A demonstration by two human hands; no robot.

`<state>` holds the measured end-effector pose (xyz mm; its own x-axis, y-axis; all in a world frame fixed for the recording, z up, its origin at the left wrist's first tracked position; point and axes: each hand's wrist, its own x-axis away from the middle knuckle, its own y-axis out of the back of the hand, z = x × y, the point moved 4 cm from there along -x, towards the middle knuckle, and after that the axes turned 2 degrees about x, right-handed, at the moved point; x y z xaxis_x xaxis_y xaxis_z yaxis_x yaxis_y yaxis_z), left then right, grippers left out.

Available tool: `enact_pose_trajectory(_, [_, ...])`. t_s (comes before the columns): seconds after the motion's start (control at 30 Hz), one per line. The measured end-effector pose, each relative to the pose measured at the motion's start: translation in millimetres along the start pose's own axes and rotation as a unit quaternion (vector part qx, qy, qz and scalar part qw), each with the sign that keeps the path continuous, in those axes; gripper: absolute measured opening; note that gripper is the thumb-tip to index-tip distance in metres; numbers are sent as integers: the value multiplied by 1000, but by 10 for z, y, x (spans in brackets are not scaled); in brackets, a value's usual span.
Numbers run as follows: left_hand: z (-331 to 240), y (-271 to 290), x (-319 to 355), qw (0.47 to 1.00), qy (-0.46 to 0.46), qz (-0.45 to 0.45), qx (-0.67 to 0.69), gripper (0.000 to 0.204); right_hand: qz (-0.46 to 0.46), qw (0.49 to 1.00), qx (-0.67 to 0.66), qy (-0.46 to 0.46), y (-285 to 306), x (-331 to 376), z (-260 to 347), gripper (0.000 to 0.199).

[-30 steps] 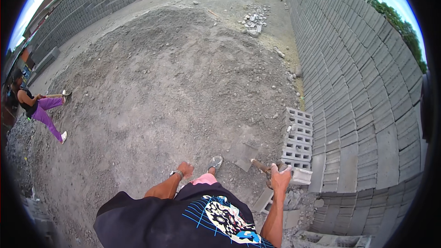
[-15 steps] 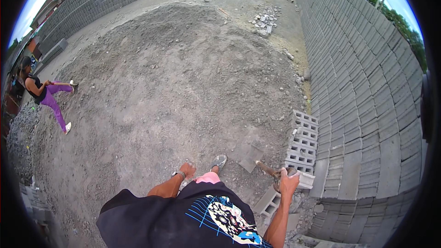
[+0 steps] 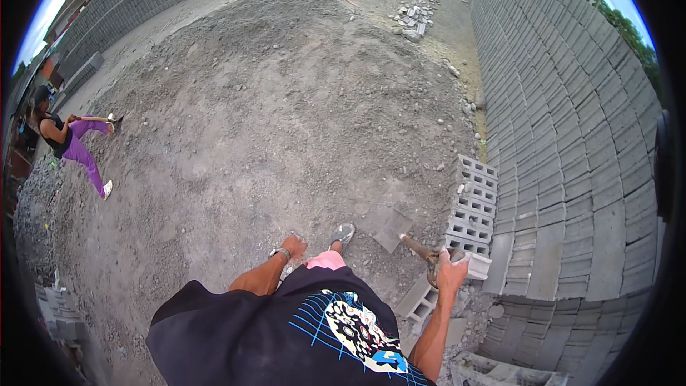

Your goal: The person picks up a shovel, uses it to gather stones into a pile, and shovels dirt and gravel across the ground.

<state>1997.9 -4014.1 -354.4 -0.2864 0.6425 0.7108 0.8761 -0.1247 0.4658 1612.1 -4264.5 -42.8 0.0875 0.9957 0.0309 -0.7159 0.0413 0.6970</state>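
Note:
My right hand [image 3: 453, 270] is wrapped round the grip of a shovel [image 3: 418, 246]. Its flat grey blade [image 3: 392, 230] rests on the gritty ground in front of my shoe. Near my thigh hangs my left hand [image 3: 294, 246], a band on its wrist. Its fingers look loosely curled, with nothing visible in them. Grey hollow concrete blocks [image 3: 471, 207] stand in a row just beyond the shovel grip. One more hollow block [image 3: 419, 302] lies beside my right forearm.
A tall wall of stacked blocks [image 3: 564, 129] runs along the right. A broad mound of grey gravelly sand [image 3: 271, 100] spreads ahead. At far left a co-worker [image 3: 71, 139] in purple trousers holds a long-handled tool. Broken block pieces [image 3: 414, 18] lie at the far side.
My view has tilted slightly, so most of the scene sits a little higher. My right hand stays on the shovel grip, and the blade remains on the ground.

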Motion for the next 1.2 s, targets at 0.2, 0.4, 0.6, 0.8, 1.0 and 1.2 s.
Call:
enact_pose_trajectory(0.2, [-244, -6, 62, 1000, 23, -11, 4, 31, -6, 1000, -3, 9, -22, -49, -319, 51])
enact_pose_trajectory(0.4, [-70, -177, -20, 989, -77, -50, -120, 22, -25, 999, -32, 36, 2, -62, -426, 38])
enact_pose_trajectory(0.6, [-138, -269, 6, 895, -193, -66, -396, 13, -11, 996, -79, 29, 18, -45, -382, 32])
enact_pose_trajectory(0.8, [-104, -254, 14, 880, -221, -88, -412, 13, -7, 998, -51, 43, -5, -42, -275, 29])
enact_pose_trajectory(1.0, [42, -292, -189, 890, -170, -40, -421, 17, -19, 997, -54, 57, -144, -191, -567, 22])
enact_pose_trajectory(1.2, [-18, -276, -111, 898, -164, -66, -403, 19, -31, 996, -56, 59, -186, -243, -644, 22])
